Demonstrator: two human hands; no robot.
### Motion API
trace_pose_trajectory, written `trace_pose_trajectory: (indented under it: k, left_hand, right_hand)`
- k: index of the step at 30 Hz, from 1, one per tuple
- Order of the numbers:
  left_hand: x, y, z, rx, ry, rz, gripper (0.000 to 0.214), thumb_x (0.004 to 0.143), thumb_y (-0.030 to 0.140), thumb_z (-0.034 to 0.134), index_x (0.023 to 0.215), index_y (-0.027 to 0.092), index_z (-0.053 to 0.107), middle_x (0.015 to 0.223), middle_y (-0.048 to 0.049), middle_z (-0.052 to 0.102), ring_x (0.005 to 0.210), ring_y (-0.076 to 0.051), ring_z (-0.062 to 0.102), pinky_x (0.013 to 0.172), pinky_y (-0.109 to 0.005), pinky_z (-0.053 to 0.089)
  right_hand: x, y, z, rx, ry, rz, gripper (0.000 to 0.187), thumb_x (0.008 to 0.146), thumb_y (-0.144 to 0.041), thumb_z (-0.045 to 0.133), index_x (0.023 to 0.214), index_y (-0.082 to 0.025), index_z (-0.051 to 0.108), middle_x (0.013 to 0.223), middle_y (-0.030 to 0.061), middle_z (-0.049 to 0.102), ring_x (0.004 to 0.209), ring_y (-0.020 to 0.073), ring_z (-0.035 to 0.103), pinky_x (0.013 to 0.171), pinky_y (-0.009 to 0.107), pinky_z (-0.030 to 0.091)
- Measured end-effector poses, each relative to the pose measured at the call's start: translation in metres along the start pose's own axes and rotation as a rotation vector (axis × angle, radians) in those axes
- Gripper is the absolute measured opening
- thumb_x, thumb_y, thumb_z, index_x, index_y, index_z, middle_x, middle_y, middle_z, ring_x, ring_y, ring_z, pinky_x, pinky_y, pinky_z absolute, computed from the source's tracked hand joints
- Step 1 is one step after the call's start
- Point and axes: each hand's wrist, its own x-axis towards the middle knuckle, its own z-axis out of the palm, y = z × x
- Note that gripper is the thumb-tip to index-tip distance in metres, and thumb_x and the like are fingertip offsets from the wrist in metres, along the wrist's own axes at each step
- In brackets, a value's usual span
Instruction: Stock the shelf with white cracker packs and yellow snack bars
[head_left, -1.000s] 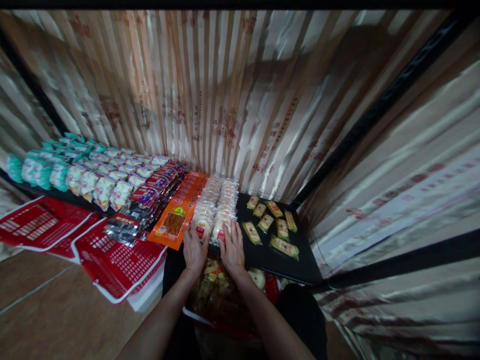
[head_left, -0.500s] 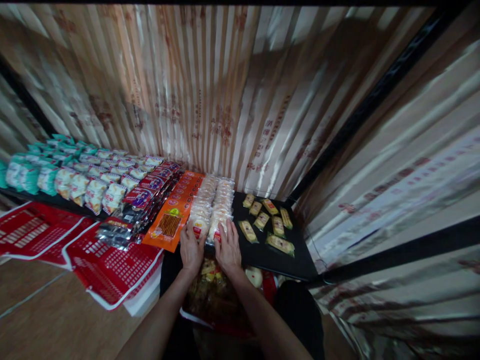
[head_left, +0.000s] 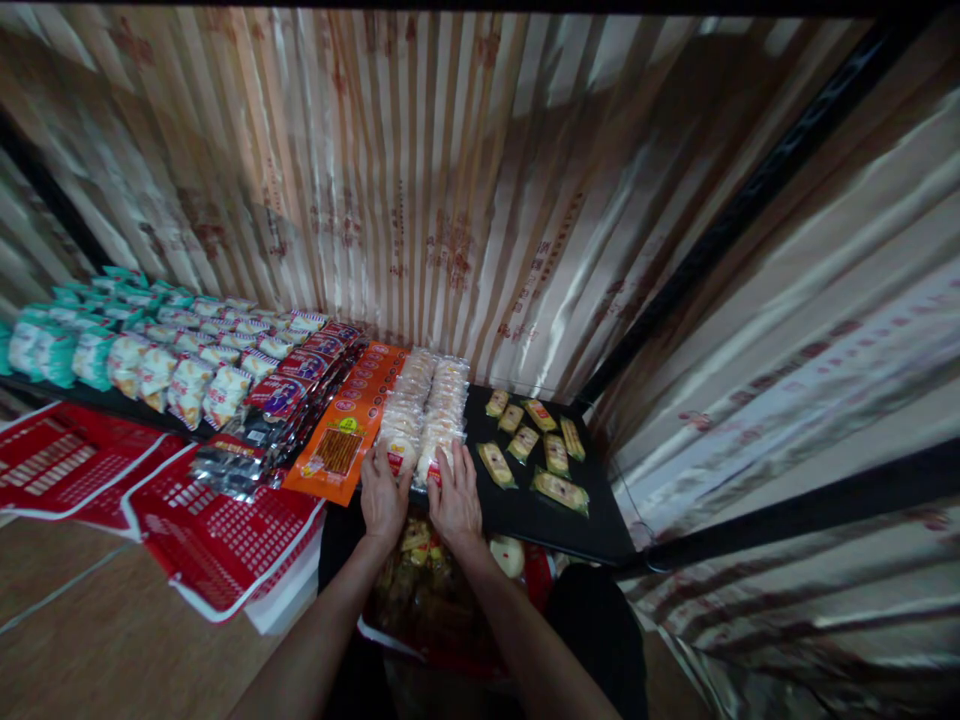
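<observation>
Two rows of clear-wrapped round white crackers or cakes stand side by side on a black shelf, a left row and a right row. At the front end of the left row rests my left hand, its fingers stretched along the front packet. My right hand lies against the front of the right row, fingers spread and touching the packet there. Neither hand lifts anything. An orange snack packet lies just left of the rows. Below my hands, a red basket holding several wrapped snacks is partly hidden by my forearms.
Small yellowish wrapped bars lie scattered on the right of the shelf. Dark purple packets, white bags and teal bags line the left. Red baskets stand below. Black posts and a striped curtain enclose the shelf.
Almost nothing differs. Both hands stay at the front packets of the two rows; the view has shifted very slightly.
</observation>
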Motion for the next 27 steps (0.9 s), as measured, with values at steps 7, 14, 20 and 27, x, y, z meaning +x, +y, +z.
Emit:
trace_pose_trajectory:
  k: [7,14,20,27]
  left_hand:
    - [-0.003,0.001,-0.002,0.027,0.002,-0.016,0.063,0.084,0.035,0.050,0.138,0.013,0.026,0.133,-0.0206,0.037,0.126,-0.031,0.037,0.095,-0.045,0.043]
    - [-0.010,0.003,-0.009,0.028,0.008,-0.027,0.061,0.083,0.034,0.050,0.137,0.012,0.029,0.138,-0.0205,0.030,0.132,-0.031,0.029,0.102,-0.044,0.037]
    - [-0.032,0.000,-0.005,-0.046,0.007,0.029,0.053,0.085,0.030,0.047,0.134,0.018,0.032,0.138,-0.0156,0.031,0.131,-0.029,0.029,0.102,-0.049,0.037]
    - [-0.040,0.000,-0.005,-0.084,-0.001,0.054,0.048,0.085,0.024,0.044,0.132,0.017,0.036,0.134,-0.0140,0.032,0.127,-0.029,0.032,0.101,-0.049,0.038]
  right_hand:
    - [0.001,-0.003,-0.004,0.007,-0.005,0.014,0.047,0.089,-0.024,0.039,0.135,-0.015,0.040,0.149,0.0105,0.024,0.138,0.0265,0.015,0.106,0.045,0.032]
    - [0.000,-0.004,-0.005,0.002,0.001,0.016,0.047,0.089,-0.025,0.038,0.135,-0.015,0.039,0.149,0.0099,0.023,0.137,0.0259,0.016,0.105,0.045,0.033]
    - [0.000,-0.003,-0.005,-0.015,-0.006,0.028,0.046,0.089,-0.026,0.038,0.135,-0.016,0.040,0.149,0.0087,0.026,0.138,0.0254,0.013,0.106,0.045,0.031]
    - [0.000,-0.003,-0.008,0.000,0.007,0.037,0.047,0.090,-0.028,0.039,0.135,-0.019,0.040,0.149,0.0074,0.025,0.138,0.0259,0.012,0.106,0.045,0.031]
